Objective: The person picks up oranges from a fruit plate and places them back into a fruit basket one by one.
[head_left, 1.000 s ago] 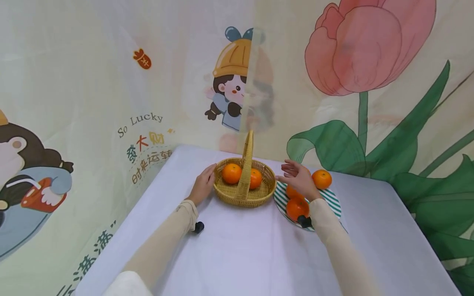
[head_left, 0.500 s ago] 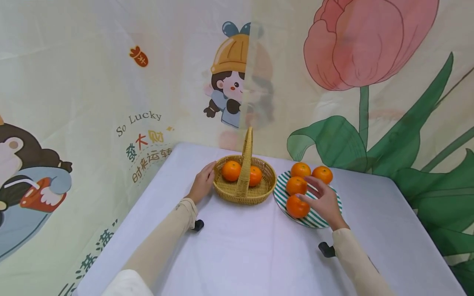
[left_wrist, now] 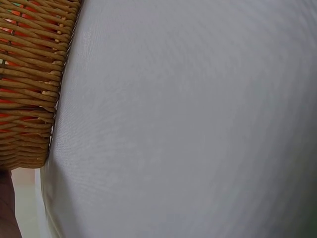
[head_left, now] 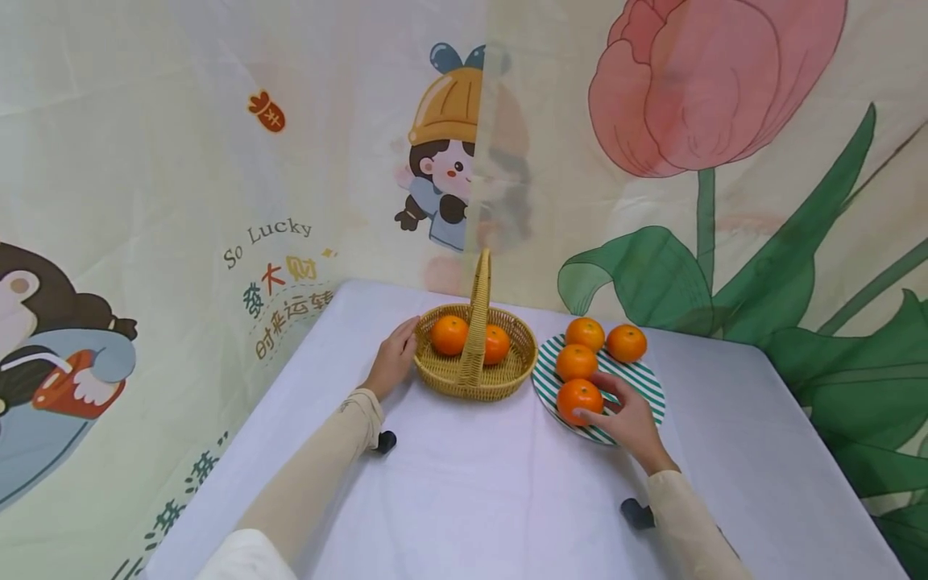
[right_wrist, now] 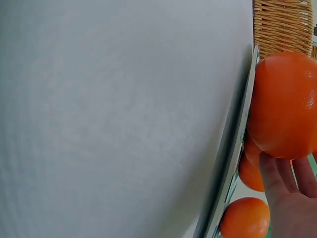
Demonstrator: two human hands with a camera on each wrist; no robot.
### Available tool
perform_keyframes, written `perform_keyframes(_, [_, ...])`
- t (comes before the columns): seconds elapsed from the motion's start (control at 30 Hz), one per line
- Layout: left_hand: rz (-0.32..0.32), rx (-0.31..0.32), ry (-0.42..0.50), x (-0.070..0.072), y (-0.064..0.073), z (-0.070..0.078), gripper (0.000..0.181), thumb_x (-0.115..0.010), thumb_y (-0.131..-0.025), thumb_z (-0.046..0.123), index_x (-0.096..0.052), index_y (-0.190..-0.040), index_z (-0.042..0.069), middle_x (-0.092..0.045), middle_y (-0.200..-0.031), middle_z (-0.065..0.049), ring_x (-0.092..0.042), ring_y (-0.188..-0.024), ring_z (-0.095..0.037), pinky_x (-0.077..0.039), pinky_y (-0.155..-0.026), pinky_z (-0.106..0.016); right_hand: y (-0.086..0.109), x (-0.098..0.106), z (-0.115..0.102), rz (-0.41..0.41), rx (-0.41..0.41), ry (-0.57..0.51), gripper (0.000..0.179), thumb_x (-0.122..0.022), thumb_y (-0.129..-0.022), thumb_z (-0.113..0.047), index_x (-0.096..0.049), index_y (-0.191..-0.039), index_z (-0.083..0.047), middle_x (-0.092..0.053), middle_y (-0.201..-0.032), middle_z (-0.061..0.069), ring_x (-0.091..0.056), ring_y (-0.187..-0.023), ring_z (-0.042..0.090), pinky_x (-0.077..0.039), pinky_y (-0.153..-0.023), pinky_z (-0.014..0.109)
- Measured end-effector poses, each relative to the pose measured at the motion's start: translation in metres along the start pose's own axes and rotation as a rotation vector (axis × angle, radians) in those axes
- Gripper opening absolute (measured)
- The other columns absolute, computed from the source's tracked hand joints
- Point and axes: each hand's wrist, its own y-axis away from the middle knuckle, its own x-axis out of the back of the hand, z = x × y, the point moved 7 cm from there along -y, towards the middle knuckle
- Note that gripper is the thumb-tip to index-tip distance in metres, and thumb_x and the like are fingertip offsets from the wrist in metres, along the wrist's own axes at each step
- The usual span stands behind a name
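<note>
My left hand point(head_left: 392, 358) rests against the left side of a wicker basket point(head_left: 474, 392), its fingers at the rim. Two oranges point(head_left: 449, 335) lie in the basket, one on each side of its upright handle. On the right, a green-and-white striped plate point(head_left: 648, 387) bears several oranges. My right hand point(head_left: 629, 419) is at the nearest orange point(head_left: 579, 401), thumb in front and fingers curved behind it. In the right wrist view, that orange point(right_wrist: 285, 106) fills the space beyond the fingertips. Only an edge of my left hand point(left_wrist: 6, 206) shows in the left wrist view, below the basket wall.
Basket and plate stand side by side on a white-covered table point(head_left: 464, 491), nearly touching. Three other oranges sit on the plate, one of them point(head_left: 577, 362) directly behind the nearest. A printed cloth backdrop point(head_left: 348, 161) hangs behind the table.
My right hand has moved from beside the basket, over the plate, down to the nearest orange, and its fingers have closed in around it. The left hand stays at the basket.
</note>
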Motion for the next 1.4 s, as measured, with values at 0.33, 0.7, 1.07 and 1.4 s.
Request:
perform_keyframes(0.33, [0.021,-0.033,-0.019,0.002,0.002,0.006,0.045,-0.041,-0.103,0.010,-0.040,-0.147,0.002,-0.041,-0.150,-0.018,-0.036,-0.139,-0.028,-0.031,-0.115,-0.041,0.002,-0.006,0.011,-0.044,-0.041,0.072,0.096,-0.087,-0.066,-0.051,-0.046,-0.143,-0.012,-0.049,-0.140,0.014,-0.045,-0.126,0.034,-0.046,-0.102,0.050])
perform_keyframes(0.7, [0.013,-0.014,-0.008,0.005,0.004,0.016,0.044,-0.040,-0.104,0.011,-0.040,-0.148,0.003,-0.040,-0.151,-0.013,-0.035,-0.140,-0.025,-0.029,-0.116,-0.036,0.002,-0.005,0.008,-0.039,-0.008,0.044,0.094,-0.087,-0.066,-0.049,-0.048,-0.143,-0.012,-0.051,-0.138,0.013,-0.049,-0.122,0.031,-0.050,-0.099,0.046])
perform_keyframes(1.07, [-0.003,-0.002,0.000,0.004,0.004,0.009,0.045,-0.040,-0.104,0.011,-0.038,-0.150,0.006,-0.038,-0.152,-0.013,-0.033,-0.141,-0.024,-0.028,-0.116,-0.038,-0.008,-0.006,-0.044,-0.051,0.084,-0.002,0.086,-0.086,-0.070,-0.042,-0.050,-0.141,-0.012,-0.051,-0.138,0.012,-0.052,-0.121,0.031,-0.051,-0.096,0.042])
perform_keyframes(1.4, [0.019,-0.027,0.009,0.003,0.003,0.008,0.044,-0.041,-0.104,0.010,-0.040,-0.147,0.002,-0.041,-0.150,-0.019,-0.036,-0.139,-0.028,-0.030,-0.116,-0.041,-0.039,-0.033,-0.102,-0.118,0.164,-0.066,0.083,-0.086,-0.070,-0.044,-0.051,-0.140,-0.018,-0.054,-0.136,0.004,-0.053,-0.121,0.024,-0.050,-0.100,0.039])
